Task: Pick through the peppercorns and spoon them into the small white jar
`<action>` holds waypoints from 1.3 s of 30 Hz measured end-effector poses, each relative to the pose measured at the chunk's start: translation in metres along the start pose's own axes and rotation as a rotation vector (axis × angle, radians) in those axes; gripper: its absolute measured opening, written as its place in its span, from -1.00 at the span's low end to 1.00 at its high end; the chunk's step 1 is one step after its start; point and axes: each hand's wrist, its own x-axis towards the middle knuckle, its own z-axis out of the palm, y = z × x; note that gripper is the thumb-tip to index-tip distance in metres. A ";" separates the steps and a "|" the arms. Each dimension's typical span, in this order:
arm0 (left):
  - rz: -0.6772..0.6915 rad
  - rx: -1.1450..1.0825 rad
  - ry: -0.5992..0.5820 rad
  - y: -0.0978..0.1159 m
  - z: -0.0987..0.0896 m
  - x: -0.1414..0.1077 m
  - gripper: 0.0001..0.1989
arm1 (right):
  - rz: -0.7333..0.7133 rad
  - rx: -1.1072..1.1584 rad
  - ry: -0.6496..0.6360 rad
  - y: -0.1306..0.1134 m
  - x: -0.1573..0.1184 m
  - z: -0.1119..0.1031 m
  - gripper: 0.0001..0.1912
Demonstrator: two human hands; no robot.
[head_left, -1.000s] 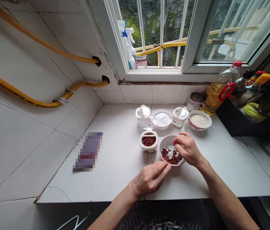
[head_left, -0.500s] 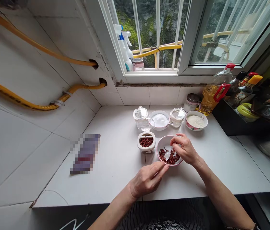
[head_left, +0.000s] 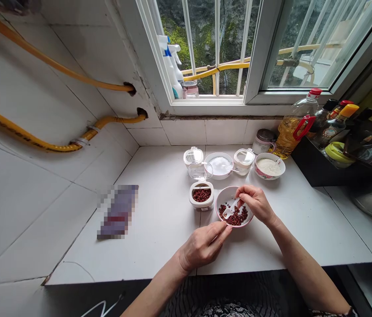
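A pink-rimmed white bowl [head_left: 220, 196] holds scattered small red-brown grains. My left hand [head_left: 205, 246] pinches the near rim of this bowl between thumb and fingers. Inside the bowl, a small white spoon [head_left: 228, 213] rests its scoop over the grains at the left. My right hand [head_left: 256, 203] grips the spoon's handle above the bowl's right side. Just left of the bowl stands an open white container [head_left: 201, 193] of the same grains, its clear lid [head_left: 200, 171] raised behind it.
Behind are a bowl of white granules [head_left: 219, 165], two lidded white containers [head_left: 193, 156] [head_left: 244, 158] and a patterned bowl of pale grains [head_left: 269, 167]. An oil bottle [head_left: 288, 132] and a black rack [head_left: 318, 169] with bottles stand right. A blurred purple item [head_left: 118, 213] lies left.
My right hand has shifted slightly, and the spoon's scoop has moved a little up and left inside the bowl, showing more of its handle. My left hand keeps its place at the rim.
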 end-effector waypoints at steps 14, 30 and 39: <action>0.005 -0.027 0.019 -0.001 0.002 0.001 -0.62 | -0.064 0.203 0.230 -0.012 0.009 0.009 -0.83; -0.003 -0.028 -0.016 -0.001 0.001 -0.002 -0.52 | -0.464 -0.457 0.263 -0.007 0.001 -0.001 -0.82; -0.007 -0.030 -0.009 0.001 0.001 -0.001 -0.55 | -0.336 -0.446 0.030 0.002 0.001 0.012 -0.79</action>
